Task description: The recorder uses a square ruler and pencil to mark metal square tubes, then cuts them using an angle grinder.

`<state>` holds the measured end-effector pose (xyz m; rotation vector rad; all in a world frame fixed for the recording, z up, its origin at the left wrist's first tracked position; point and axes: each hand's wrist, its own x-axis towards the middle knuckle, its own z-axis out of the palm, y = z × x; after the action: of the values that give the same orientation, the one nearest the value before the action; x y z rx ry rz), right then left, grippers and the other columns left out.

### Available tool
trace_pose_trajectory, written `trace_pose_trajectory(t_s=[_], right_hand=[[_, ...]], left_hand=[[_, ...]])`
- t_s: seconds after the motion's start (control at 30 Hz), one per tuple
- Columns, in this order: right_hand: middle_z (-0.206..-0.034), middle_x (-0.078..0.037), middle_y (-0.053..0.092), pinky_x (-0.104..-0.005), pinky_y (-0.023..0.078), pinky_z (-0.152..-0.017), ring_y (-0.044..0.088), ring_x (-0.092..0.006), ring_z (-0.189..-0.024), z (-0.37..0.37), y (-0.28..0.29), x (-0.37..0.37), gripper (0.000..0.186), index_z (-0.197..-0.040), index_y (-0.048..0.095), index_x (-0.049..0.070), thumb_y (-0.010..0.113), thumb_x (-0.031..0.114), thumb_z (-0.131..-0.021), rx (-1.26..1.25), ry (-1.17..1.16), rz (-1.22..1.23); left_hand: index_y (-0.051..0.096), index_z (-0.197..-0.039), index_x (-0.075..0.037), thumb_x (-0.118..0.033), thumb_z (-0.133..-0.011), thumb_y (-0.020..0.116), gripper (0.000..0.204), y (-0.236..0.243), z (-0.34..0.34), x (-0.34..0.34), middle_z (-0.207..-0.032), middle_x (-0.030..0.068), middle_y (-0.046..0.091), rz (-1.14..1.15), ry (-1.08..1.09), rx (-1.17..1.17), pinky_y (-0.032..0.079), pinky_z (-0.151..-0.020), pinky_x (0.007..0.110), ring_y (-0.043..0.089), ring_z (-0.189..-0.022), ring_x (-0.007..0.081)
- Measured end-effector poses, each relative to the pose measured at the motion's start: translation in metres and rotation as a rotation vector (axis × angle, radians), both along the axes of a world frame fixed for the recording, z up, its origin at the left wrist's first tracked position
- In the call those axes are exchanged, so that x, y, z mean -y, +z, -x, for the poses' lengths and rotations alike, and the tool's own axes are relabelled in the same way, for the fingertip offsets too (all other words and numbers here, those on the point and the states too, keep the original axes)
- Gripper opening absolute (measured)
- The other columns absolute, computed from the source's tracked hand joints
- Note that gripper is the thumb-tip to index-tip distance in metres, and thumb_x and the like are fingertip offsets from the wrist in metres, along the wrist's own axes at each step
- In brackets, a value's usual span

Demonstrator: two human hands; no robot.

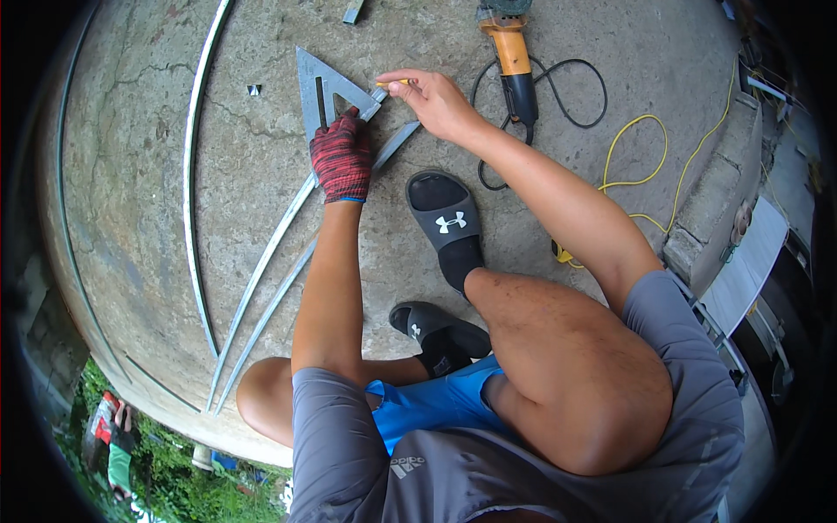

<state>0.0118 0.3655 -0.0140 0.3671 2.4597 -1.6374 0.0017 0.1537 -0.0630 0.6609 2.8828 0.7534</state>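
Note:
My left hand (343, 166), in a red and black knitted glove, is closed over the lower part of a grey triangular speed square (309, 77). It presses the square onto a long thin metal channel (281, 228) lying on the concrete. My bare right hand (438, 105) pinches a short yellow pencil (399, 82) at the channel's far end, by the square's right corner. A second metal channel (397, 145) lies beside the first, passing under my left wrist. The fingertips of my gloved hand are partly hidden against the square.
An orange and black angle grinder (513, 57) lies at the far right with its black cord (602, 96) looped. A yellow cord (663, 135) runs along the right. Another long metal strip (189, 157) and a small metal offcut (254, 90) lie left. My sandalled foot (445, 209) is near.

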Motion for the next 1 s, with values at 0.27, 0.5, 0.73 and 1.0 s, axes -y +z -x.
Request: trace_pose_trajectory(t_s=[0.27, 0.5, 0.73, 1.0], right_hand=[[-0.097, -0.017, 0.077, -0.0395, 0.055, -0.080, 0.070, -0.0270, -0.081, -0.001, 0.001, 0.000, 0.030, -0.125, 0.075, 0.008, 0.059, 0.027, -0.108, -0.026, 0.009, 0.016], [-0.094, -0.017, 0.078, -0.0402, 0.056, -0.081, 0.071, -0.0286, -0.081, 0.000, 0.012, 0.004, 0.031, -0.125, 0.075, 0.006, 0.060, 0.026, -0.107, 0.038, 0.043, -0.035], [-0.081, -0.019, 0.073, -0.0417, 0.055, -0.076, 0.069, -0.0305, -0.076, 0.003, 0.017, 0.004, 0.029, -0.122, 0.076, 0.006, 0.063, 0.025, -0.105, 0.099, 0.076, -0.112], [-0.070, -0.019, 0.066, -0.0449, 0.052, -0.070, 0.065, -0.0331, -0.067, -0.004, 0.008, 0.003, 0.028, -0.118, 0.078, 0.005, 0.065, 0.026, -0.104, 0.016, 0.063, -0.099]], left_hand=[[0.075, -0.108, -0.013, -0.015, -0.089, 0.069, 0.020, 0.000, 0.001, -0.001, -0.097, 0.0087, 0.078, 0.009, 0.012, 0.006, 0.052, -0.083, 0.044, 0.071, -0.087, 0.0319], [0.075, -0.112, -0.013, -0.017, -0.091, 0.069, 0.023, 0.002, -0.001, -0.002, -0.096, 0.0093, 0.077, 0.039, 0.032, 0.025, 0.052, -0.083, 0.045, 0.068, -0.085, 0.0333], [0.075, -0.114, -0.014, -0.017, -0.091, 0.069, 0.023, 0.004, -0.001, -0.005, -0.096, 0.0095, 0.077, 0.029, 0.047, 0.038, 0.052, -0.082, 0.045, 0.068, -0.085, 0.0338], [0.076, -0.113, -0.014, -0.016, -0.092, 0.069, 0.023, -0.004, -0.001, -0.003, -0.097, 0.0102, 0.077, -0.020, 0.050, 0.025, 0.052, -0.082, 0.046, 0.068, -0.086, 0.0348]])
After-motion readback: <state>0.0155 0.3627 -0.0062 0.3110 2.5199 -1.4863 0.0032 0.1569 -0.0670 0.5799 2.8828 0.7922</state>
